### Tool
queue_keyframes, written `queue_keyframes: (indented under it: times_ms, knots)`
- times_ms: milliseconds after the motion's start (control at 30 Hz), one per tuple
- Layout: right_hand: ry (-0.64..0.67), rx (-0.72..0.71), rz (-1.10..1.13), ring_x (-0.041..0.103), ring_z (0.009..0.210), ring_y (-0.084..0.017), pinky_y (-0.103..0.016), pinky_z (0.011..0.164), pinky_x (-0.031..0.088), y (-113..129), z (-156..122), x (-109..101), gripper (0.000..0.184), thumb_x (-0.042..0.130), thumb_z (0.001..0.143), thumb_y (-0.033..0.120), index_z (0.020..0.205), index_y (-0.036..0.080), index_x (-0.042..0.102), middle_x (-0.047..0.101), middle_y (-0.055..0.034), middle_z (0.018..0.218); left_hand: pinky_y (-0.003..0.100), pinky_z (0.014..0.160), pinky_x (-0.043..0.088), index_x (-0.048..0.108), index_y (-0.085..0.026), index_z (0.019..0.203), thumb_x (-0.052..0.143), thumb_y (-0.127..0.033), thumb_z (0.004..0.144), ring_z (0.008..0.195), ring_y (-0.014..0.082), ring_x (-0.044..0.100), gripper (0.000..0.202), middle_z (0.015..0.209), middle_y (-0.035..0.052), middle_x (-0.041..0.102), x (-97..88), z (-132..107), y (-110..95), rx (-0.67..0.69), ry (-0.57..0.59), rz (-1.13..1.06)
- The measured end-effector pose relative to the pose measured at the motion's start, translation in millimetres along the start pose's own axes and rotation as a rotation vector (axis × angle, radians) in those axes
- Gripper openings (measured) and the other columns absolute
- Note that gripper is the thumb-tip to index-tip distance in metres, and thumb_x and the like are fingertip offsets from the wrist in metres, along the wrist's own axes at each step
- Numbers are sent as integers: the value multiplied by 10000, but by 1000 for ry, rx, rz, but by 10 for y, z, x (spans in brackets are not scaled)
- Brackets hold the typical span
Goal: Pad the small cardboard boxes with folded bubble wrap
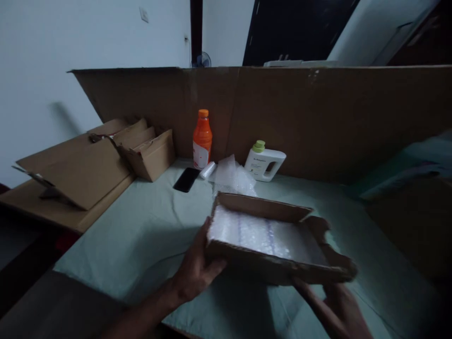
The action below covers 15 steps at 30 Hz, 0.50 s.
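Between my hands is an open-topped cardboard box (261,263), tilted a little, with its right end torn or folded unevenly. Bubble wrap (247,230) lines or fills the inside; what lies under it, if anything, is hidden. My left hand (197,268) grips the box's left end, thumb along the front wall and fingers behind the side. Under the front right corner, my right hand (328,301) supports the box, its fingers partly hidden beneath it. Loose bubble wrap (235,174) lies on the cloth just behind the box.
On the green cloth (151,230) stand an orange bottle (202,136) and a white jug (264,162) with a green cap. A black phone (186,180) lies near them. Cardboard boxes (148,155) sit at left; a tall cardboard panel (318,113) closes off the back.
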State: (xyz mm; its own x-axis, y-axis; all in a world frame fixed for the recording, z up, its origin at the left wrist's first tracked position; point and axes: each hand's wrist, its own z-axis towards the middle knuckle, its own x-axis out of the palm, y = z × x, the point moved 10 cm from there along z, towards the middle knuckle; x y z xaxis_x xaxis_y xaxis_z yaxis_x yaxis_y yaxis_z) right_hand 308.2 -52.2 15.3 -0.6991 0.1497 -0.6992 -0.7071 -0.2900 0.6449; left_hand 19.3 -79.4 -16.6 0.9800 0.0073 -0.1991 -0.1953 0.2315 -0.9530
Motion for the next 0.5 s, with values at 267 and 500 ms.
queue_keyframes:
  times_ms: [267, 500]
  knots:
    - [324, -271, 415, 656, 1072, -314, -438, 895, 554, 1259, 609, 1696, 588, 581, 873, 631, 1244, 174, 593, 688, -149, 1186, 450, 1051, 479, 636, -167, 1096, 661, -580, 820, 1161, 315, 632, 497, 1108, 132, 710, -1499, -1314, 476, -331, -698, 256]
    - [412, -210, 432, 631, 1135, -307, -432, 859, 567, 1587, 704, 2520, 726, 499, 933, 577, 1516, 191, 303, 581, -157, 1385, 422, 1073, 460, 469, -159, 1362, 613, -493, 892, 1212, 278, 595, 594, 1303, 167, 607, -1764, -1358, 514, -234, -925, 289]
